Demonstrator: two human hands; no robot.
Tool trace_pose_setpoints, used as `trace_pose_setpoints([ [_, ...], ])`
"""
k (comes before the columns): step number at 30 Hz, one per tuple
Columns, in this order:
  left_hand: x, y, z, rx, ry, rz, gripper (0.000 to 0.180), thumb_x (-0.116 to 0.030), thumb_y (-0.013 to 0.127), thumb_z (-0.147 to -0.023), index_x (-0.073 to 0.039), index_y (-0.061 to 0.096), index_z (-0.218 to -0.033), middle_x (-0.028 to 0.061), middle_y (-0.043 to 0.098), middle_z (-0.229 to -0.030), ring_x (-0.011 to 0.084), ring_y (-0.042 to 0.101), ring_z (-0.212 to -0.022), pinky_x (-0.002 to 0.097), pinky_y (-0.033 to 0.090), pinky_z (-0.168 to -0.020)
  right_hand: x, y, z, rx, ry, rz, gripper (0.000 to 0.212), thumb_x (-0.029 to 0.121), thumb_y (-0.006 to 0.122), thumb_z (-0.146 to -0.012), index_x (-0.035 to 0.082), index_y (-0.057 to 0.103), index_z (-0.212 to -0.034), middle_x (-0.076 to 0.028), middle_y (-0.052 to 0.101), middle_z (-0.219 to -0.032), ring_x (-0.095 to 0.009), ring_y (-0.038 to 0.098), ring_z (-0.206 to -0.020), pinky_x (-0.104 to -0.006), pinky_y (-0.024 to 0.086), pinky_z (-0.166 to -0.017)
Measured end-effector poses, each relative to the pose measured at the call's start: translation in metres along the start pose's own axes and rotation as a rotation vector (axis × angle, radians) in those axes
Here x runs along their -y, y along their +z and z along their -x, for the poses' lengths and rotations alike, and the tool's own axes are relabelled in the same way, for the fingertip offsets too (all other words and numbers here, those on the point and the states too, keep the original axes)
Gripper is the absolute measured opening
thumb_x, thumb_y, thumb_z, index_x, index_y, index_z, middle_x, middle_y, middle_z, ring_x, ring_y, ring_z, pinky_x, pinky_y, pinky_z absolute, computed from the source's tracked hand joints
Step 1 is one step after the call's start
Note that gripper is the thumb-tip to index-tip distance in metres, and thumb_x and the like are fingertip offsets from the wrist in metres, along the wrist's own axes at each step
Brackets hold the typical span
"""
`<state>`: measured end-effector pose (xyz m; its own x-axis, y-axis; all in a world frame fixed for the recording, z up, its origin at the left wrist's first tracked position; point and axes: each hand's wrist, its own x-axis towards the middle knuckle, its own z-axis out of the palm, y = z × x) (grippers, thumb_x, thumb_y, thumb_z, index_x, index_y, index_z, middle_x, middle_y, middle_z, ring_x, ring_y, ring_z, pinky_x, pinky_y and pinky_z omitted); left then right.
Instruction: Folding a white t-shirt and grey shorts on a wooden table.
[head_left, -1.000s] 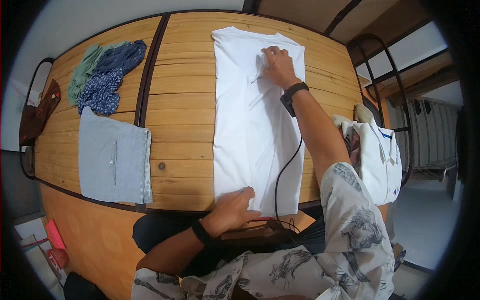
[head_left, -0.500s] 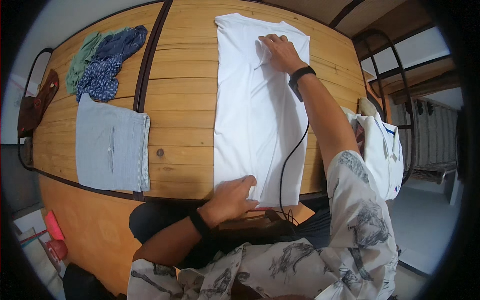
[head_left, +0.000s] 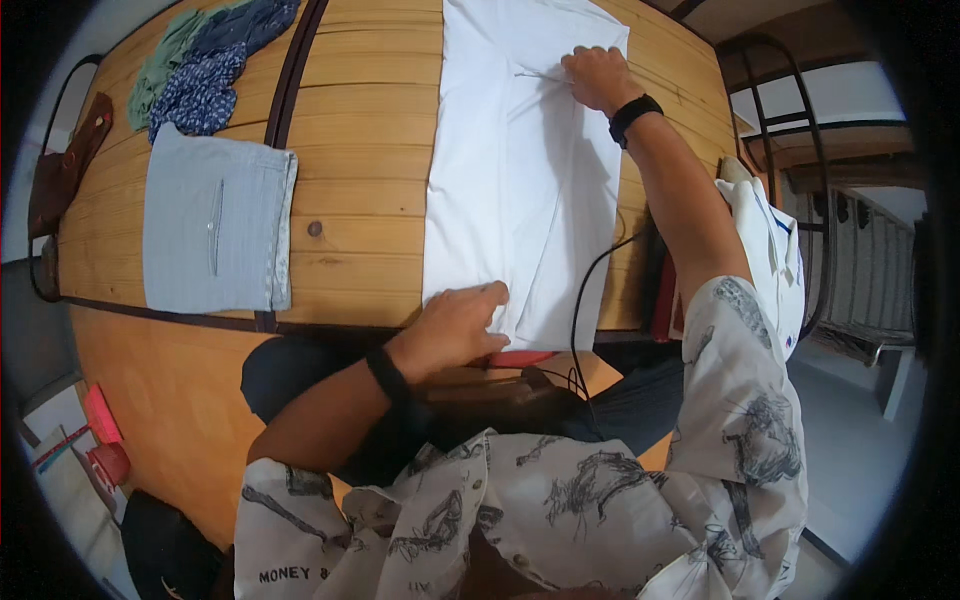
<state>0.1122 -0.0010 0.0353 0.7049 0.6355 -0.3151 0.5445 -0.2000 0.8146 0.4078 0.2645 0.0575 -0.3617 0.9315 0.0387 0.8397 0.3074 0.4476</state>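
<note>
A white shirt (head_left: 478, 150), folded into a long panel with soft creases, lies lengthwise on the slatted wooden table (head_left: 360, 155). Toward its far right edge, my right hand (head_left: 603, 80) has curled its fingers onto the cloth and pinches it, and a crease runs left from the fingertips. My left hand (head_left: 455, 322) rests at the shirt's near left end, thumb and forefinger apart on the fabric. Both wrists wear black bands. The shirt's far end runs out of the picture.
Folded light-grey trousers (head_left: 185, 225) lie to the left, below crumpled green and blue patterned clothes (head_left: 200, 90). A brown leather item (head_left: 70, 165) sits at the far left. Another white garment (head_left: 765, 250) is by the right edge. A black cable (head_left: 578, 300) crosses the shirt's near right side.
My right hand has slid right across the shirt, drawing a crease in the cloth. My left hand stays at the near end. The table has shifted upward in the picture.
</note>
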Motion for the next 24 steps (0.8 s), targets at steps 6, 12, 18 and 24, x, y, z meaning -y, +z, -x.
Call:
trace_pose_setpoints([
  [6,0.02,-0.005,-0.006,0.005,0.139,-0.014,0.048,-0.023,0.081,-0.079,-0.004,0.06,-0.118,0.0164,0.066,-0.095,0.029,0.066,-0.086,0.0391,0.053,-0.072,0.008,-0.024,0.057,-0.053,0.108,-0.409,0.018,0.017,0.06,-0.082,0.007,0.067,-0.095,-0.014,0.069,-0.099,-0.037,0.066,-0.096,-0.0512,0.053,-0.082],
  [12,0.044,-0.035,0.01,-0.335,0.212,-0.43,0.047,-0.018,0.082,-0.071,-0.006,0.06,-0.111,0.012,0.059,-0.097,0.0317,0.058,-0.096,0.0424,0.048,-0.083,0.08,-0.05,0.16,0.076,-0.076,-0.66,0.025,0.025,0.067,-0.081,0.008,0.062,-0.098,-0.016,0.064,-0.103,-0.036,0.064,-0.099,-0.0482,0.053,-0.081],
  [18,0.044,-0.032,0.012,-0.302,0.293,-0.7,0.038,-0.01,0.077,-0.072,-0.006,0.059,-0.105,0.0123,0.054,-0.108,0.0344,0.054,-0.102,0.0446,0.048,-0.082,0.144,-0.057,0.247,0.09,-0.131,-0.59,0.048,0.022,0.078,-0.071,0.007,0.059,-0.113,-0.016,0.059,-0.099,-0.038,0.061,-0.089,-0.0493,0.05,-0.076],
  [24,0.057,-0.023,0.006,-0.353,0.355,-0.809,0.021,-0.002,0.063,-0.077,-0.005,0.056,-0.097,0.0131,0.052,-0.099,0.0334,0.055,-0.095,0.0453,0.049,-0.077,0.178,-0.022,0.272,-0.063,-0.046,-0.443,0.043,0.018,0.077,-0.073,0.007,0.058,-0.11,-0.011,0.058,-0.1,-0.029,0.057,-0.096,-0.04,0.045,-0.081],
])
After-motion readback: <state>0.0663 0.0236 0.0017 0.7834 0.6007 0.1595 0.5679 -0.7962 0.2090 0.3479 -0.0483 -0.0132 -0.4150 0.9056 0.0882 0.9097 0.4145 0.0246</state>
